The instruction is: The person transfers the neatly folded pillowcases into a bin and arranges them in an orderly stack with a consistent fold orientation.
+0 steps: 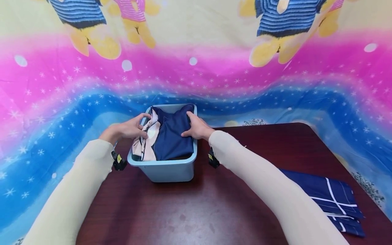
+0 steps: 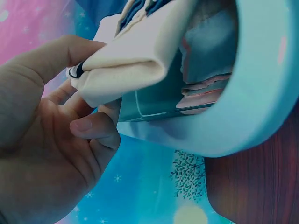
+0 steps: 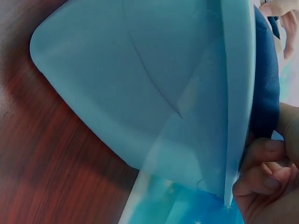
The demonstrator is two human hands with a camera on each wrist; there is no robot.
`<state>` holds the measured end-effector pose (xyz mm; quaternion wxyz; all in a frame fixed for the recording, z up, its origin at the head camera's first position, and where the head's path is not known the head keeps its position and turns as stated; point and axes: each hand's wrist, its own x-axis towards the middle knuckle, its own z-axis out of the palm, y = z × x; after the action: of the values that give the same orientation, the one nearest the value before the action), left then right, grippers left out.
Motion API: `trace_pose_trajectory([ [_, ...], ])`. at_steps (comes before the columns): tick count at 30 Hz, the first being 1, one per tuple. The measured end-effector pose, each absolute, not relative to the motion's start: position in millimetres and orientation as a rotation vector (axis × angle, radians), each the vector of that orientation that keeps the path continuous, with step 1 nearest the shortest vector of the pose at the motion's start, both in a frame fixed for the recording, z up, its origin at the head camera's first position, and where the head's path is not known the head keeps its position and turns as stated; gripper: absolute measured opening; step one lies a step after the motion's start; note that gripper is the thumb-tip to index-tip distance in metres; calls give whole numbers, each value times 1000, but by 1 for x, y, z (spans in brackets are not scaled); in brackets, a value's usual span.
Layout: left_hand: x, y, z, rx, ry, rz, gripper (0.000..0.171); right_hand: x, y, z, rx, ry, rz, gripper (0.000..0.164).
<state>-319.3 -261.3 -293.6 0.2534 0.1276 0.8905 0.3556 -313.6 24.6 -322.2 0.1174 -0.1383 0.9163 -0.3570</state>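
Head view: folded navy-and-cream fabric [image 1: 173, 137] sits in mouth of light-blue rectangular plastic bin [image 1: 168, 172] on dark-red wood-grain tabletop [image 1: 183, 211]; left-hand grip [image 1: 132, 127] and right-hand grip [image 1: 197, 127] at opposite sides, likely keeping fabric level between walls. Folded navy cloth with white lines [image 1: 335, 195] lies apart, partly behind right cream sleeve [image 1: 263, 177].

Left wrist view: left-hand grip pinches cream folded edge, apparently keeping fold closed. Grey, pink-edged folded cloth [image 2: 210, 51] lies lower inside bin.

Right wrist view: right-hand grip, fingers curled beside rim, seems to pinch navy edge; contact partly hidden.

Folded navy-and-cream cloth [image 1: 174, 137] sits in a blue bin [image 1: 169, 172].
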Motion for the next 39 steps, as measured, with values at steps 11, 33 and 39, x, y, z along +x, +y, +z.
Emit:
trace_pose_trajectory([
  [11,-318,-252,-301,374,2486,873,78,-313,17,-323,-358,2762,-883,94],
  [33,-314,-240,-307,361,2680,530,73,-313,14,-321,-358,2775,-779,94],
  [39,-311,-236,-307,357,2708,426,71,-313,14,-320,-352,2766,-793,94],
])
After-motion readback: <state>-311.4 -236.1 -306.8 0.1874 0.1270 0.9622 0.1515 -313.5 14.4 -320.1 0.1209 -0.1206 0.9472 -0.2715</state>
